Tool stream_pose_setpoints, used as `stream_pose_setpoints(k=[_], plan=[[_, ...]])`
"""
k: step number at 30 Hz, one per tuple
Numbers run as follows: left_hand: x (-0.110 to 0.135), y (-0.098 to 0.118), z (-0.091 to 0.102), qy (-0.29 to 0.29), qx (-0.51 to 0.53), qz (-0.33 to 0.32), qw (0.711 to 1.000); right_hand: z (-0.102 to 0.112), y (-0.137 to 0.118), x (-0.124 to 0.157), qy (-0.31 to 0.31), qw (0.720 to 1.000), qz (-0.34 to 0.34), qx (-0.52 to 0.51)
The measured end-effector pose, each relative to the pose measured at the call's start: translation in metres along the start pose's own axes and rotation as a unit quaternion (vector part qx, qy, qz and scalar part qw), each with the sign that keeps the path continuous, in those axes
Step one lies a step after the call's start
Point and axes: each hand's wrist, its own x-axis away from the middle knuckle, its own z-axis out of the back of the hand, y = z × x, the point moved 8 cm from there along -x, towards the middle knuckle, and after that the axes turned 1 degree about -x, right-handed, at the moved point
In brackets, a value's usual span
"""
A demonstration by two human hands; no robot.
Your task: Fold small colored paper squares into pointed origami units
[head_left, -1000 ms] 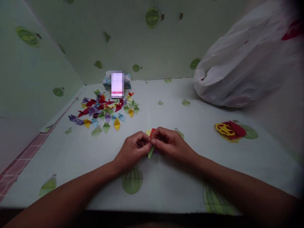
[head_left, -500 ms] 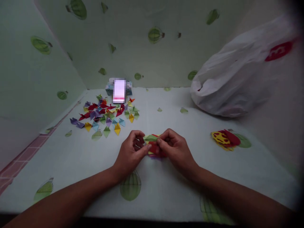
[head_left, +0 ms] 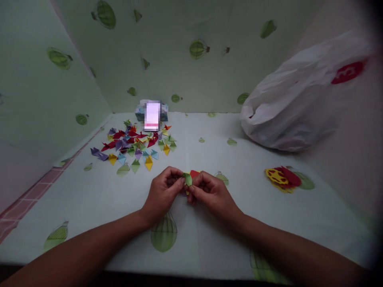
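Note:
A small folded piece of green paper (head_left: 188,179) is pinched between my two hands, above the middle of the table. My left hand (head_left: 164,191) grips its upper left side with thumb and fingers. On the lower right side, the thumb and fingertips of my right hand (head_left: 212,192) are closed on the same paper. Beneath and behind the hands lie coloured paper sheets, of which a red sheet (head_left: 195,174) and bits of yellow and purple show; my fingers hide most of them.
Many folded paper cranes (head_left: 131,139) in several colours lie at the back left. Behind them stand a blurred bright screen (head_left: 152,115) and a patterned box (head_left: 139,113). A white plastic bag (head_left: 287,107) fills the back right, with red and yellow cut-out pieces (head_left: 283,178) before it.
The green paper has turned from lying sideways to a more upright angle. My right hand has moved slightly left and down, and the view has tilted a little upward.

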Motion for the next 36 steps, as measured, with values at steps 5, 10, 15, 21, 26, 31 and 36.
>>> stream_pose_setpoints(k=[5,10,15,21,26,31,36], plan=[[0.001,0.001,0.001,0.009,-0.023,0.004,1.0,-0.005,0.006,0.0,-0.022,0.999,-0.026,-0.023],[-0.003,0.001,0.003,0.004,-0.034,0.015,0.999,-0.002,0.004,0.0,-0.038,0.998,-0.041,-0.03],[-0.005,-0.007,-0.003,-0.038,-0.001,0.071,0.997,0.014,0.004,-0.006,0.021,0.998,-0.052,-0.006],[-0.002,-0.013,-0.011,-0.076,0.019,0.115,0.99,0.011,0.01,-0.007,-0.005,0.997,-0.075,0.014],[-0.001,-0.016,-0.01,-0.073,0.023,0.127,0.989,0.012,0.01,-0.006,0.007,0.996,-0.084,0.013],[0.0,-0.012,-0.01,-0.072,0.021,0.114,0.991,0.012,0.009,-0.006,0.007,0.997,-0.083,0.009],[0.0,-0.012,-0.01,-0.071,0.008,0.12,0.99,0.012,0.01,-0.006,0.007,0.996,-0.087,0.015]])
